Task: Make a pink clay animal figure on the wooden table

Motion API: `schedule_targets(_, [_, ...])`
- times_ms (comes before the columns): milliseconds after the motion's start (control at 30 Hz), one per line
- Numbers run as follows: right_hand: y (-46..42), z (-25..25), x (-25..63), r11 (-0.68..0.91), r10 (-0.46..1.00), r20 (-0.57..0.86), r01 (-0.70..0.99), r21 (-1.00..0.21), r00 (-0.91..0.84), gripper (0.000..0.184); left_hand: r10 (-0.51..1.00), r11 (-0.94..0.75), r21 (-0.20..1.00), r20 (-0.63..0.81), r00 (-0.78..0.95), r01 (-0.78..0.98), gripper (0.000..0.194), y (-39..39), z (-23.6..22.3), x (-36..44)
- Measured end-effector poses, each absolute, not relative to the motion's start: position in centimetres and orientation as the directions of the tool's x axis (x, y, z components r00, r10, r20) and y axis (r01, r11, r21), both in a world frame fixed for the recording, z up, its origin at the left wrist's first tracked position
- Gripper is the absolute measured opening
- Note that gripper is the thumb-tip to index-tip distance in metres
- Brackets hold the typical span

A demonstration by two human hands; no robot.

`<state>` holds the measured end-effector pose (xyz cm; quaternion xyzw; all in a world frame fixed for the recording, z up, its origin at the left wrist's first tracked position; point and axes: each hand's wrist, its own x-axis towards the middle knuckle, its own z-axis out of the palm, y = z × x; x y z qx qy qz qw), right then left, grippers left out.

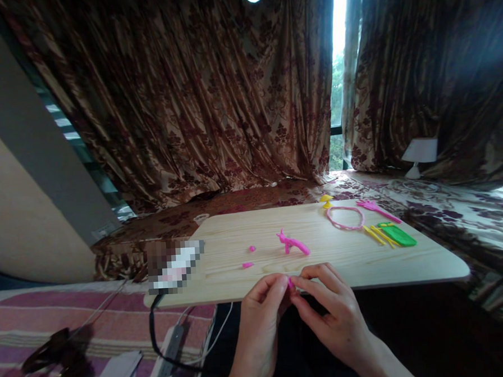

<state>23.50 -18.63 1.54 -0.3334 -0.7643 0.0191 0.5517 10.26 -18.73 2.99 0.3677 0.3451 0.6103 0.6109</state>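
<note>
My left hand [260,312] and my right hand [327,308] meet at the near edge of a light wooden board [365,261]. Both pinch one small pink clay piece [291,282] between their fingertips. Just beyond them on the board lies a pink clay figure [294,243] with small upright points at its left end. Two tiny pink clay bits [252,248] [247,264] lie to its left.
Far right on the board lie a pink ring [344,218], a pink tool [377,209], yellow sticks [376,235], a green flat piece [399,235] and a yellow bit [326,199]. A blurred item [175,265] with a black cable sits at the board's left. Patterned curtains hang behind; a white lamp [418,154] stands right.
</note>
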Motion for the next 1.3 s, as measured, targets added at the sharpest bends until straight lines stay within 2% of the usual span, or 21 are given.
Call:
schedule_targets(200, [-18.2, 1.1, 23.4, 0.758, 0.541, 0.837, 0.483, -0.439, -0.088, 0.029, 0.991, 0.080, 0.824, -0.003, 0.137, -0.561, 0.006, -19.2, 2.9, 10.3])
schedule_targets(433, [-18.1, 1.3, 23.6, 0.756, 0.583, 0.809, 0.417, -0.506, -0.074, 0.018, 0.990, 0.069, 0.829, 0.012, 0.141, -0.554, 0.010, -19.0, 2.6, 10.4])
schedule_targets(633, [-18.0, 1.7, 23.8, 0.767, 0.582, 0.808, 0.395, -0.506, -0.093, 0.014, 0.988, 0.091, 0.840, -0.009, 0.155, -0.535, 0.012, -18.6, 2.2, 10.5])
schedule_targets(900, [-18.1, 1.9, 23.8, 0.734, 0.631, 0.768, 0.403, -0.547, -0.106, 0.019, 0.973, 0.117, 0.845, 0.007, 0.229, -0.522, 0.020, -18.7, 2.3, 10.5])
schedule_targets(1067, [-18.3, 1.9, 23.9, 0.717, 0.670, 0.734, 0.350, -0.603, -0.110, 0.036, 0.984, 0.102, 0.826, -0.004, 0.176, -0.554, 0.016, -18.7, 2.2, 10.6])
schedule_targets(1200, [-18.3, 2.1, 23.9, 0.696, 0.706, 0.698, 0.300, -0.652, -0.121, 0.021, 0.983, 0.111, 0.816, -0.005, 0.186, -0.567, 0.012, -18.9, 2.3, 10.6])
schedule_targets(1300, [-18.1, 2.1, 23.9, 0.708, 0.694, 0.710, 0.294, -0.642, -0.121, 0.016, 0.973, 0.149, 0.797, -0.012, 0.231, -0.586, 0.013, -18.9, 2.2, 10.6])
